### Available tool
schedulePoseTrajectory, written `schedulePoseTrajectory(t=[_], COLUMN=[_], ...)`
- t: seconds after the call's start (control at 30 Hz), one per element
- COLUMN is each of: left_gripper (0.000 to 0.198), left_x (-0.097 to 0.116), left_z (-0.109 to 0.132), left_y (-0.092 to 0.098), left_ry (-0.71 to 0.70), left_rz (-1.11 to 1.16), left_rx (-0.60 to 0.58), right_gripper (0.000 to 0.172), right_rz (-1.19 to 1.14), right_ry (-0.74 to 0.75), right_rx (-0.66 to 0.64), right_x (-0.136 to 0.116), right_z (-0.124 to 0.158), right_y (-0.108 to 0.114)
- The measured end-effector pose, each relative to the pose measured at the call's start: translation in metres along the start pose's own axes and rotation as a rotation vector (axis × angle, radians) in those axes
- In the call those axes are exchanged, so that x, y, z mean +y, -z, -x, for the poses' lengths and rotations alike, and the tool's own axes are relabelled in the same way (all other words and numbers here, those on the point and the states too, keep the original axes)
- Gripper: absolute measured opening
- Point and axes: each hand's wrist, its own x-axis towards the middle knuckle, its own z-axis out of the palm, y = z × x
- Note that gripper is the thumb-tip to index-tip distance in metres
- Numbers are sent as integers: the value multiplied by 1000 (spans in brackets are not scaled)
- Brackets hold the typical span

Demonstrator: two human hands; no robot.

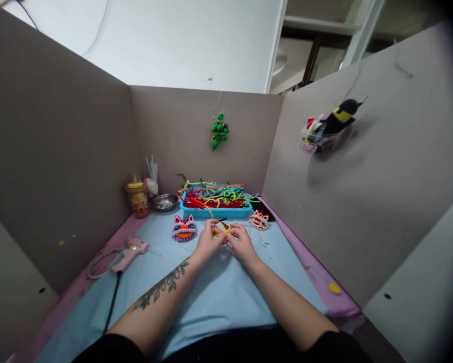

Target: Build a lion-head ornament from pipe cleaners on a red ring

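Observation:
My left hand and my right hand meet over the middle of the table, fingers pinched together. Between them is a small yellow and dark red pipe-cleaner piece, partly covered by the fingertips. Left of my hands sits a lilac and orange animal-face craft with pointed ears. A cream and red animal-face craft lies to the right. Thin loose strips rest on the blue cover beside my right hand.
Behind my hands stands a blue tray heaped with coloured pipe cleaners. A pink glue gun with a cable lies at left. Farther back are a metal bowl and a lidded cup. Grey partitions enclose the table.

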Motion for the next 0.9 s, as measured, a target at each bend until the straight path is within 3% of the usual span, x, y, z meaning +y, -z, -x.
schedulePoseTrajectory(t=[0.6,0.9], left_gripper=[38,41], left_x=[3,5], left_z=[1,-2], left_y=[-1,0], left_ry=[36,93], left_rz=[54,103], left_rx=[-46,-39], right_gripper=[13,16], right_rz=[39,-92], right_ry=[59,-14], right_rx=[-58,-58], right_x=[2,-8], right_z=[-1,-2], right_y=[3,5])
